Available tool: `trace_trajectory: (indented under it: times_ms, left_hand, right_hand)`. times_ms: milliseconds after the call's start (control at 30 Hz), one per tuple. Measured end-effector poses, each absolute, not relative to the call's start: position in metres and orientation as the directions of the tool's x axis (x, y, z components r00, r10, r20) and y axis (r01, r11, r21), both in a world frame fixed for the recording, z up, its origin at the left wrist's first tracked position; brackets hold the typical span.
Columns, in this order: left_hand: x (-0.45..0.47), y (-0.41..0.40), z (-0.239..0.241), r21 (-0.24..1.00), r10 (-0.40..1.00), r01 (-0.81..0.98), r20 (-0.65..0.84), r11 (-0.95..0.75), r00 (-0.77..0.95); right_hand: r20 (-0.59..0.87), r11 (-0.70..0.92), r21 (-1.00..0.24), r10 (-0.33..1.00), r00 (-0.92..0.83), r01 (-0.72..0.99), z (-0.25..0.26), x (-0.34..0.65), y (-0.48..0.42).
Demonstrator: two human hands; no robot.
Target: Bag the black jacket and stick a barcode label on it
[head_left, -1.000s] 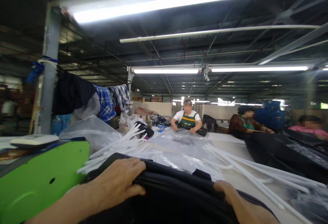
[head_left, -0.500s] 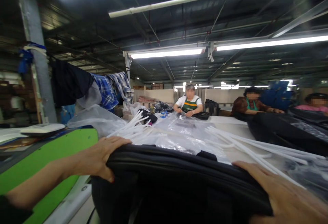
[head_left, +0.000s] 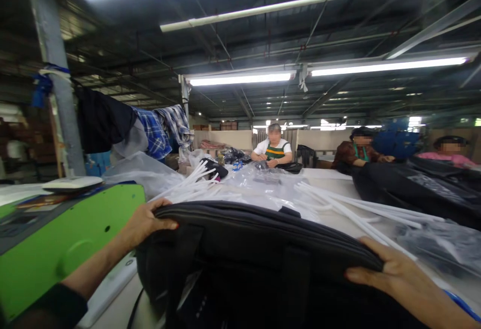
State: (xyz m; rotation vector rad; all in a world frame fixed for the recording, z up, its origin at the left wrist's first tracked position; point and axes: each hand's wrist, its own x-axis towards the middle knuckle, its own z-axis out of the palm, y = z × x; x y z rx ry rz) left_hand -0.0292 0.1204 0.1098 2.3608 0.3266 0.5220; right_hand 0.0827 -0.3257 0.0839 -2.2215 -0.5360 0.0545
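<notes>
A large black bag (head_left: 248,254) with straps stands upright close in front of me, its long zippered edge facing up. My left hand (head_left: 153,222) grips the bag's upper left corner, thumb on the near side and fingers over the far side. At the upper right edge, my right hand (head_left: 383,269) pinches the bag in the same way, thumb toward me. A dark tag with small light lettering (head_left: 201,305) hangs low on the bag's near face. The bag's bottom lies outside the view.
A green machine panel (head_left: 86,238) stands at left. Beyond the bag, clear plastic bags (head_left: 259,183) and white tubes (head_left: 338,203) lie on the table. Black bags (head_left: 417,183) are piled at right. Several people sit across the table, one in a green apron (head_left: 276,153).
The bag's top edge has shifted slightly left and tilted down to the right. My right hand's thumb now shows on the near face. The left hand has moved left and closed around the corner.
</notes>
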Motion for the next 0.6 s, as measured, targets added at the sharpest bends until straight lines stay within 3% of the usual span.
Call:
trace_trajectory:
  times_ms: [100,300,500,600]
  left_hand:
    - [-0.042,0.107,0.121,0.715,0.451,0.125,0.287,-0.688,0.845]
    - [-0.062,0.086,0.163,0.738,0.492,0.192,0.213,-0.648,0.844]
    - [-0.064,0.079,0.155,0.853,0.401,0.225,-0.02,-0.471,0.916]
    - [-0.057,0.084,0.133,0.804,0.317,0.248,-0.079,-0.54,0.945]
  right_hand:
    - [0.148,-0.595,-0.718,0.375,0.915,0.36,0.088,0.079,-0.33]
    - [-0.009,-0.43,-0.892,0.32,0.947,0.137,0.111,0.066,-0.348]
    - [-0.1,-0.245,-0.97,0.393,0.914,-0.001,0.108,0.065,-0.361]
    - [-0.072,-0.277,-0.959,0.453,0.889,0.064,0.095,0.071,-0.36]
